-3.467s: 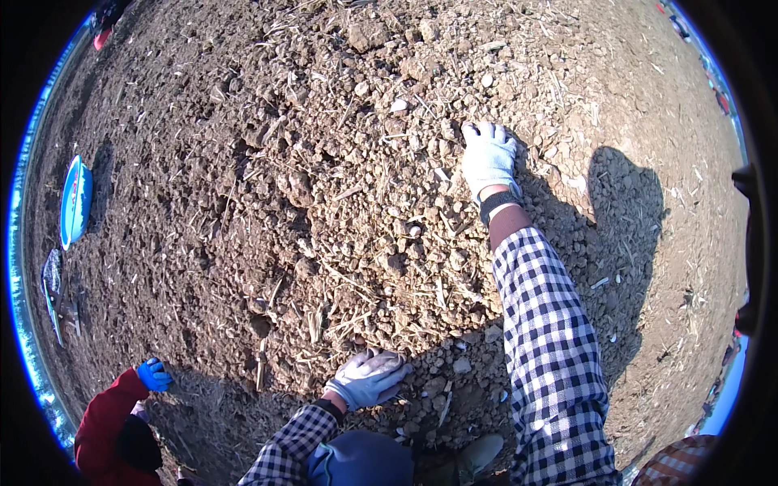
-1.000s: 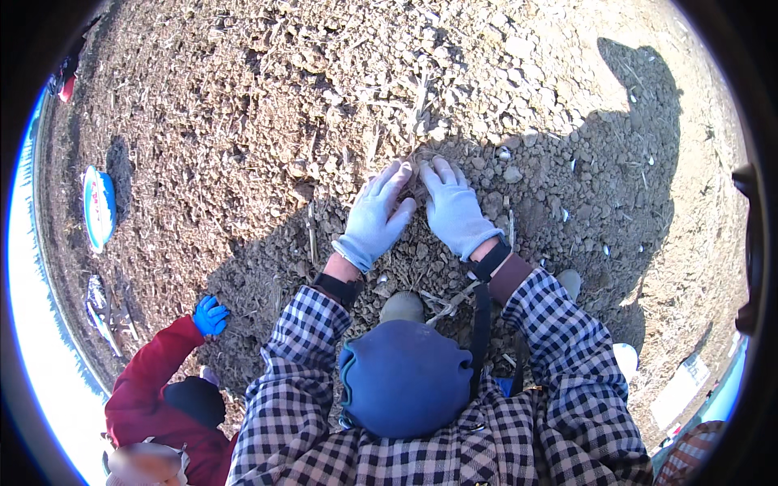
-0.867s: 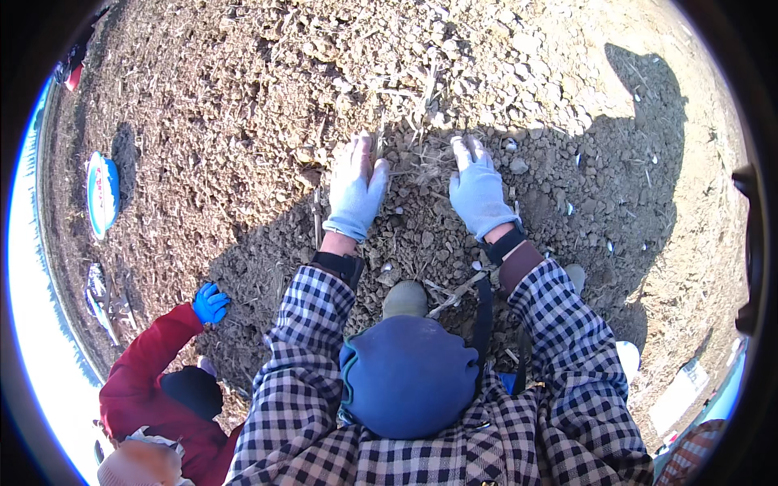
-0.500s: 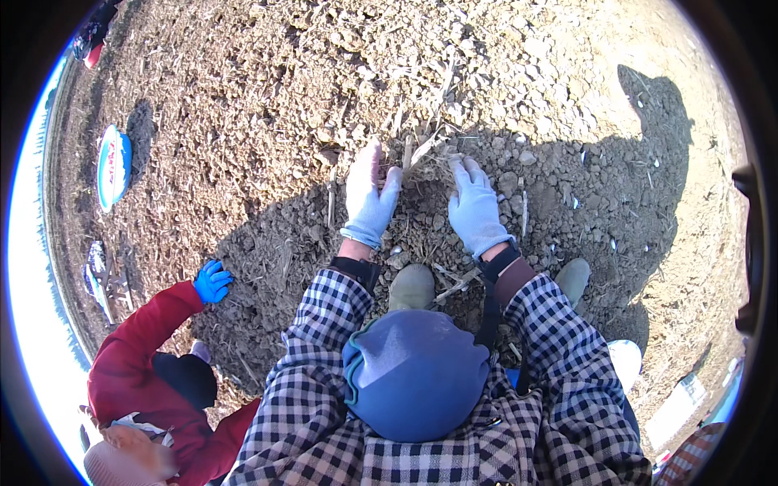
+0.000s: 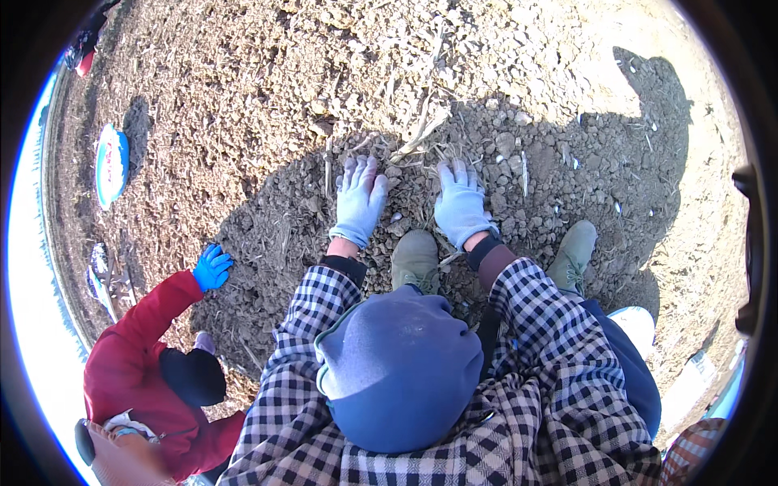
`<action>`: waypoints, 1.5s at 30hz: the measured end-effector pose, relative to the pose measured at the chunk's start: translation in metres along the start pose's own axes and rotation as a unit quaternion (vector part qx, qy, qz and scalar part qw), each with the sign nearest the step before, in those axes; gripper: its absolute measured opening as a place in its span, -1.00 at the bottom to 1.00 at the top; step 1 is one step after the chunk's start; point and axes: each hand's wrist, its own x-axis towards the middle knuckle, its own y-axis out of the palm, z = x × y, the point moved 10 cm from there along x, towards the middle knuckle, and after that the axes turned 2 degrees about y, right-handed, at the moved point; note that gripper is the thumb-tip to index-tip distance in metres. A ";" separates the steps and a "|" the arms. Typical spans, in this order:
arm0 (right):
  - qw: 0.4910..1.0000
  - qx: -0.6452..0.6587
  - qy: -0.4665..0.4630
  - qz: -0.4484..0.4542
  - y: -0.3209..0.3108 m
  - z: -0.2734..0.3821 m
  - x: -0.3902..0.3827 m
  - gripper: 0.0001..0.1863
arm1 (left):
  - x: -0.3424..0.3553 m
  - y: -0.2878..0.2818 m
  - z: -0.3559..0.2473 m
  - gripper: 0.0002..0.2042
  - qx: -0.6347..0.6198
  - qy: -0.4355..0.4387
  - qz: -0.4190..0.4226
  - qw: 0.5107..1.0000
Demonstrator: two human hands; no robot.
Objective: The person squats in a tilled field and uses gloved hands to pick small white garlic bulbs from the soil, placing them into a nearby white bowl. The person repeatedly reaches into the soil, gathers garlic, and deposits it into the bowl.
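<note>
Across the whole view spreads a field of dry, cloddy soil (image 5: 243, 105), strewn with pale straw and small stones, half in sun and half under the person's shadow; at the lower middle the person crouches in a black-and-white checked shirt (image 5: 559, 389) and a blue cap (image 5: 397, 364), grey-green shoes (image 5: 415, 261) planted on the dirt; to the lower left a second person in a red jacket (image 5: 138, 364) reaches out a blue-gloved hand (image 5: 212, 267) to the ground; further left lies a blue and white bag (image 5: 111, 162). The left hand (image 5: 359, 201) and the right hand (image 5: 460, 204), both in pale gloves, lie flat and spread on the shaded soil, palms down, apart from each other with a strip of clods between them, gripping nothing; just beyond the fingertips lies a bundle of dry stalks (image 5: 421, 134).
</note>
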 end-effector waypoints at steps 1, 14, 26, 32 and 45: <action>0.997 -0.024 -0.017 0.073 0.017 0.008 -0.008 -0.35 | -0.016 0.017 -0.017 -0.44 0.150 0.053 0.041 0.986; 0.998 0.046 -0.053 -0.001 0.017 0.023 -0.034 -0.34 | -0.062 -0.009 -0.003 -0.58 0.091 -0.016 -0.013 0.996; 0.979 0.041 -0.194 -0.046 -0.043 0.048 0.009 -0.57 | -0.108 -0.028 -0.030 -0.67 -0.182 0.003 -0.062 0.981; 0.918 -0.316 -0.239 0.032 -0.030 0.073 0.084 -0.60 | -0.115 -0.042 -0.029 -0.69 -0.118 0.001 -0.064 0.991; 0.982 0.160 -0.004 0.104 -0.253 -0.238 0.046 -0.64 | -0.159 -0.045 0.024 -0.70 -0.132 -0.111 -0.082 0.982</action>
